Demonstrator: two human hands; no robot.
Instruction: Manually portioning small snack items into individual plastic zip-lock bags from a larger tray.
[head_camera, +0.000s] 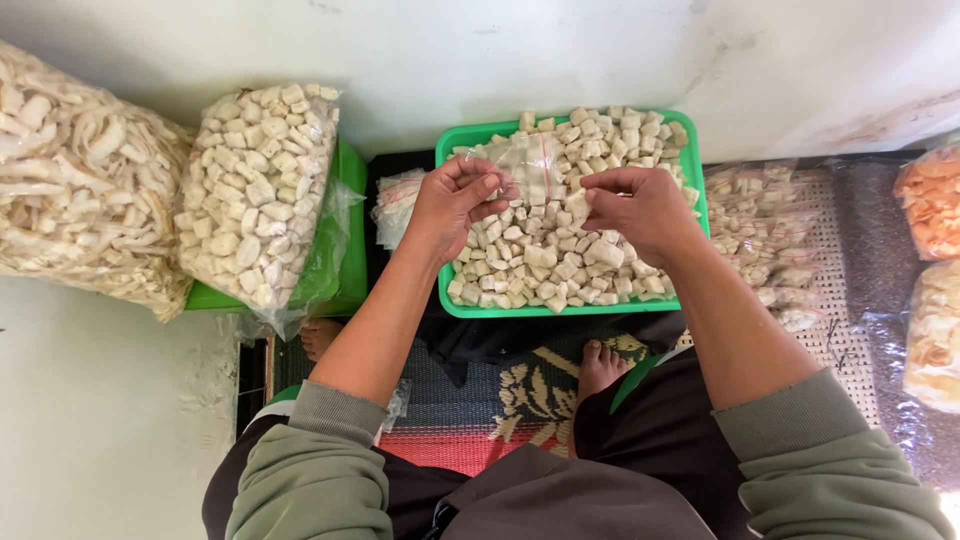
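Left hand (455, 205): forearm reaching forward, fingers pinching the rim of a small clear plastic bag (525, 165).
Right hand (635, 205): wrist bent inward, fingertips gripping a pale cracker cube (577, 205) beside the bag.
Bag: held above the green tray (560, 308) of cubes.

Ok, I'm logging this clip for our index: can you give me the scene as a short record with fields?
Setting: person seated on a patterned mat
Left hand: holds a small clear bag
Right hand: pinches a pale cube
Below hands: green tray of pale cubes
Left side: two large clear bags of snacks
Right side: small filled packets
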